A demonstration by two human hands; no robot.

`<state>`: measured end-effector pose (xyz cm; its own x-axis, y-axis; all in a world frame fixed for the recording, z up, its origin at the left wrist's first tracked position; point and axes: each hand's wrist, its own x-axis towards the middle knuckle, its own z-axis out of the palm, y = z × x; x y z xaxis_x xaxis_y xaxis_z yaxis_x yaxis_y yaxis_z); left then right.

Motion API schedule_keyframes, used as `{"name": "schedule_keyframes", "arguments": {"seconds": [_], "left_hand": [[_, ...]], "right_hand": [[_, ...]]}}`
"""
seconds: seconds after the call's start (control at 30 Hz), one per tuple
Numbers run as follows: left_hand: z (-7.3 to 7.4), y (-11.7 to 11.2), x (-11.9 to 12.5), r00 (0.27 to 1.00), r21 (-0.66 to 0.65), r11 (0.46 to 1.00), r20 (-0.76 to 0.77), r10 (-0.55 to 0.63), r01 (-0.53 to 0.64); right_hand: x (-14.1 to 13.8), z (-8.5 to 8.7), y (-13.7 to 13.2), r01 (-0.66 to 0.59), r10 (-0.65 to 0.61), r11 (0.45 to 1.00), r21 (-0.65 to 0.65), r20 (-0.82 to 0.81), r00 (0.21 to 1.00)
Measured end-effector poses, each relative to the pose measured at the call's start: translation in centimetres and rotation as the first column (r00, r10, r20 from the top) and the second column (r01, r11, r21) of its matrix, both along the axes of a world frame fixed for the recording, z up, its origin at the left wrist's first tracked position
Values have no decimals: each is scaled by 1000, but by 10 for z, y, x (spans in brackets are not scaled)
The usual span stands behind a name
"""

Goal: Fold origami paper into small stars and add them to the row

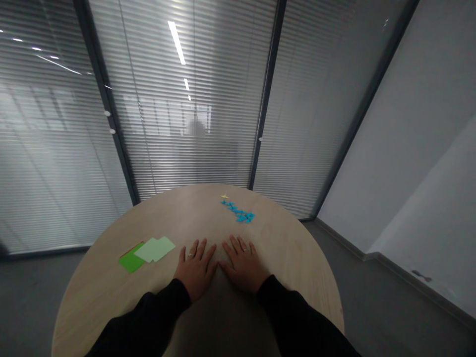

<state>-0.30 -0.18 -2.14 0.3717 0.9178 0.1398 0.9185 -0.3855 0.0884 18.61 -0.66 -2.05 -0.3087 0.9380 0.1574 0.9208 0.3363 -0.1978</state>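
Observation:
My left hand (195, 270) and my right hand (242, 265) lie flat, palms down, side by side on a round light wooden table (297, 267), thumbs nearly touching. Both hands are open with fingers spread and hold nothing. A ring shows on my left hand. Left of my left hand lie overlapping paper sheets: pale green sheets (155, 249) on top of a bright green sheet (130, 261) with an orange edge beneath. Beyond my right hand is a row of several small blue folded paper pieces (240, 213), with a small yellow paper star (224, 197) at its far end.
Behind the table stand glass partitions with closed blinds and dark frames (265, 99). A plain white wall (420, 148) runs along the right, above grey floor (372, 297).

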Motion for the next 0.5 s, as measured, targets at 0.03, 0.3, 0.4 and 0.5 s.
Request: {"name": "schedule_keyframes", "arguments": {"seconds": [0.03,0.3,0.4,0.5], "left_hand": [[1,-1,0,1000,-10,1000,-1,-3,3],[1,-3,-1,999,-13,1000,37,-11,11],[0,-3,-3,998,4,1000,67,-20,20],[2,-1,-6,990,23,998,129,-60,57]], "right_hand": [[0,0,-1,-7,7,1000,1,1,1000],[2,-1,1,8,-7,1000,-15,8,1000],[2,0,1,-4,4,1000,-29,4,1000],[3,3,0,3,-3,999,-34,-4,1000]]}}
